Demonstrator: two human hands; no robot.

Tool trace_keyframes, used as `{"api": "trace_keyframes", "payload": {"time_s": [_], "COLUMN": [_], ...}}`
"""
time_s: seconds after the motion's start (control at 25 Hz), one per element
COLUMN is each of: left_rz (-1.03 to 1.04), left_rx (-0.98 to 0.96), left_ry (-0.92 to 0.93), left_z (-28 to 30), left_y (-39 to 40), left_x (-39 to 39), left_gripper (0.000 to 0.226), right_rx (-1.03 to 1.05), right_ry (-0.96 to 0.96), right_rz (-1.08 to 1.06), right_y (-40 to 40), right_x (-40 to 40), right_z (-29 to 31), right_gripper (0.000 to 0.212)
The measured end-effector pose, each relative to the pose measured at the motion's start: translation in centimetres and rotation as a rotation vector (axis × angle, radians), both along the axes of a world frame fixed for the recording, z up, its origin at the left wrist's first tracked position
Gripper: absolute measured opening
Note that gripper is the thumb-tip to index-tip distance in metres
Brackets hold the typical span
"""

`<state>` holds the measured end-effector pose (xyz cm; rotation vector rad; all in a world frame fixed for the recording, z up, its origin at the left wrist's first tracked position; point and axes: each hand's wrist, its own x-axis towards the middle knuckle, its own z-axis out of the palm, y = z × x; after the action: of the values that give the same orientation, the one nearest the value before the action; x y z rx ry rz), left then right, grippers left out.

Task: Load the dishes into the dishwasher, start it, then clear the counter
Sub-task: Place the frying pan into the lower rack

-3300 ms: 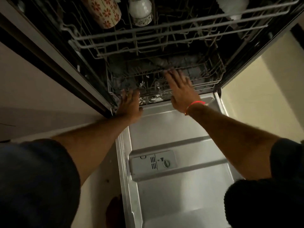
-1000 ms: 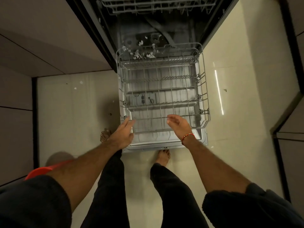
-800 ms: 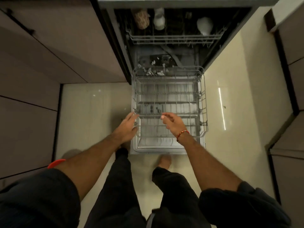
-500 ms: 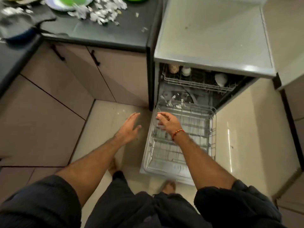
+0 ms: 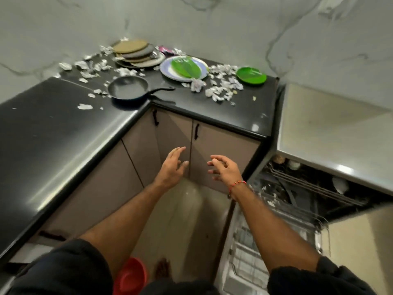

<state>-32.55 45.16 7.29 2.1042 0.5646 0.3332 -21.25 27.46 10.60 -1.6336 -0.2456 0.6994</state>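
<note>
A: grip status?

B: both free; my left hand (image 5: 173, 165) is out in front of the cupboard doors (image 5: 221, 154), fingers straight and spread, holding nothing; my right hand (image 5: 223, 168) is beside it, fingers loosely bent, also holding nothing; red thread bracelet (image 5: 237, 184) on the right wrist.

A: dishwasher?

B: dishwasher (image 5: 314, 188) is on my right, door down; lower rack (image 5: 248, 252) is pulled out over the door, looks bare from here; upper rack (image 5: 314, 184) is pushed in, with a couple of cups near its back edge, too dark to tell more; foil bits lie on the floor of the tub.

A: dishes?

B: all on the black desk (image 5: 53, 135), in the corner; frying pan (image 5: 128, 88) nearest me, handle pointing right; stack of brown and grey plates (image 5: 136, 54) behind it against the wall; big white plate (image 5: 184, 68) to the right of the stack, with green plates lying on it; small green plate (image 5: 251, 75) further right, near the desk's end by the dishwasher.

A: mess?

B: crumpled foil scraps (image 5: 221, 86) scattered across the desk, thickest between the white plate and the small green one, more to the left of the stack; red bowl (image 5: 129, 275) on the floor by my feet.
</note>
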Motion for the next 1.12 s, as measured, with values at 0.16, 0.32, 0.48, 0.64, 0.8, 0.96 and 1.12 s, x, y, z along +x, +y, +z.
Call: {"api": "trace_keyframes", "payload": {"time_s": [0.16,0.32,0.48,0.64,0.8,0.96,1.12], "left_rz": [0.104,0.152,0.203,0.265,0.358,0.494,0.582], "left_rx": [-0.008,0.000,0.003,-0.001,-0.055,-0.140,-0.266], "left_ry": [-0.034,-0.039,-0.071,-0.073,-0.033,0.025,0.021], "left_z": [1.5,2.5,3.2,2.9,2.0,0.3,-1.7], "left_y": [9.5,15.7,20.0,24.4,29.0,32.5,33.7], "left_x": [-2.0,-3.1,-2.8,-1.1,2.4,6.1,8.6], "left_gripper": [0.053,0.055,0.055,0.057,0.059,0.057,0.060], "right_rx": [0.026,0.011,-0.049,-0.055,0.033,0.155,0.168], "right_ry": [-0.038,-0.104,-0.174,-0.178,0.030,0.412,0.641], "right_rz": [0.070,0.150,0.172,0.130,0.004,-0.077,-0.090], "right_y": [9.6,15.9,20.7,26.3,32.9,38.5,42.9], "right_x": [-0.1,1.0,3.8,8.0,13.4,18.2,21.7], "right_z": [2.3,3.0,3.2,3.3,2.5,1.1,-1.2], "right_gripper": [0.018,0.017,0.018,0.021,0.037,0.075,0.064]}}
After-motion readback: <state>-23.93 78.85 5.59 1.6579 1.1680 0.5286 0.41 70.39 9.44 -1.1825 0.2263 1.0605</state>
